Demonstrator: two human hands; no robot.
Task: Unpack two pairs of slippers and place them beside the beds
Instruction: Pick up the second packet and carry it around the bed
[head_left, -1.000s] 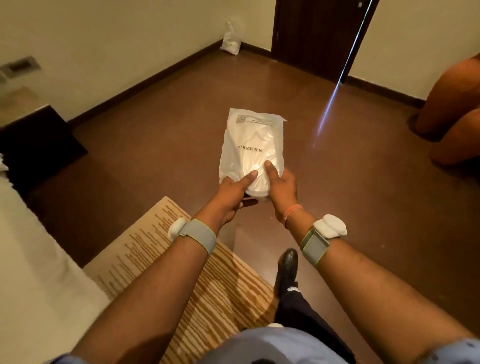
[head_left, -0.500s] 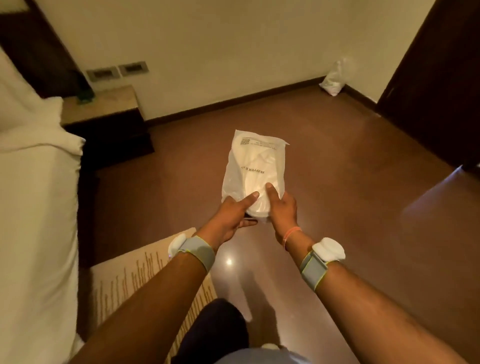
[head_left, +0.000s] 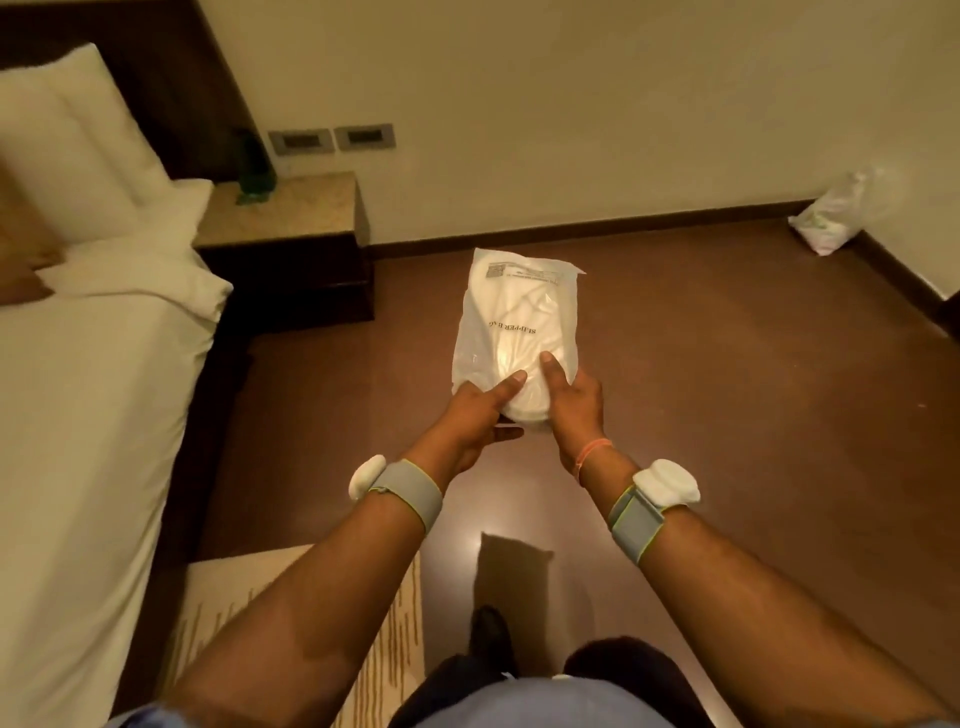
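Note:
A sealed white plastic slipper bag (head_left: 519, 322) with white slippers inside is held in front of me above the brown floor. My left hand (head_left: 475, 415) grips its near end from the left, thumb on top. On the right side of that end my right hand (head_left: 571, 400) grips it too. A bed (head_left: 78, 395) with white sheets and pillows fills the left side. Another white plastic bag (head_left: 831, 218) lies in the far right corner by the wall.
A dark nightstand (head_left: 291, 244) with a stone top and a green bottle (head_left: 254, 166) stands beside the bed against the wall. A striped rug (head_left: 218, 597) lies on the floor next to the bed. My dark shoe (head_left: 491, 639) is below.
My view has turned left from the door to the bed and nightstand. Both hands keep the same hold on the slipper bag.

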